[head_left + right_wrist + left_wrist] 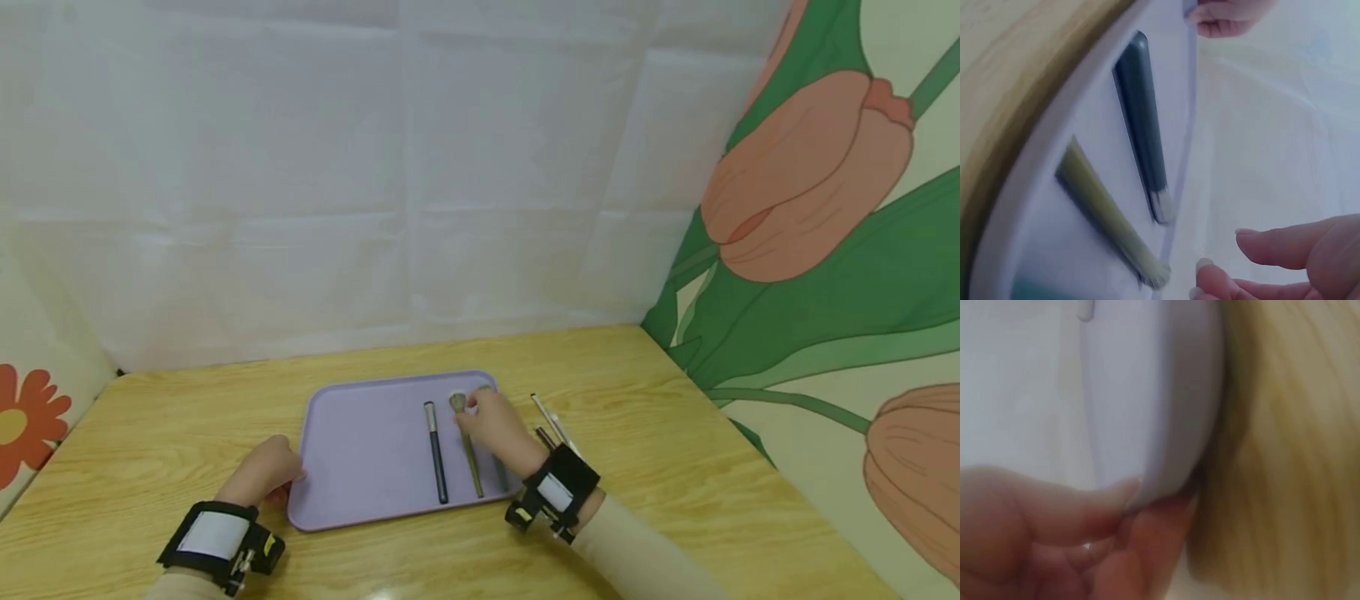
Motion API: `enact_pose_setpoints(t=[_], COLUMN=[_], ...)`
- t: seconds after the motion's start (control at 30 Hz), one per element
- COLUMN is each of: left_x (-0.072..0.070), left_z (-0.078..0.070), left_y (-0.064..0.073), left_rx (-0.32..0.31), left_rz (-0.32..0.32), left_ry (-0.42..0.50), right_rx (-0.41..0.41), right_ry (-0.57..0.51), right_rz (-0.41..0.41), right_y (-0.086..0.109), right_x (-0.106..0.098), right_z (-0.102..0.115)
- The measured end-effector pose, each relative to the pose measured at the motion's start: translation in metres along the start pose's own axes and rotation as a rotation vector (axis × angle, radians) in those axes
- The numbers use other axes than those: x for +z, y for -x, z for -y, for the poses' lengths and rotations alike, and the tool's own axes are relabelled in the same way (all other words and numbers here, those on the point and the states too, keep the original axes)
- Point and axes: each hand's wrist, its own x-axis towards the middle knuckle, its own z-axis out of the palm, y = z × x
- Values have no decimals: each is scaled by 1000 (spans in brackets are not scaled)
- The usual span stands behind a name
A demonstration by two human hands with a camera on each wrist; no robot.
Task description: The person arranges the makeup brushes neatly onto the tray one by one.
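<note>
A lilac tray lies on the table, its near left edge pinched between the thumb and fingers of my left hand. The left wrist view shows thumb and fingertips meeting at the tray's rim. Three makeup brushes lie on the tray: a dark-handled brush, an olive-handled brush and another partly hidden by my right hand. That hand is over the tray's right side, close to the olive brush's bristles. In the right wrist view its thumb and fingertips stand apart, nothing between them.
More slim brushes lie on the wooden table just right of the tray, partly behind my right wrist. A white sheet hangs behind the table, and a flower-printed wall stands on the right.
</note>
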Motion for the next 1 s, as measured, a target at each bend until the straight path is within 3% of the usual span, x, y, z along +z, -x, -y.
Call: enact_pose_setpoints(t=[0.33,0.47,1.0], left_x=[-1,0,-1], left_z=[1,0,-2], left_y=[-1,-1,0], left_rx=[3,1,1], left_rz=[0,0,-1], left_ry=[9,18,2], right_rx=[117,89,111], right_ry=[-49,-42,86], right_rz=[14,-13,-2], right_y=[7,8,20], right_x=[-29,-33,-48], right_z=[-18,-34,-42])
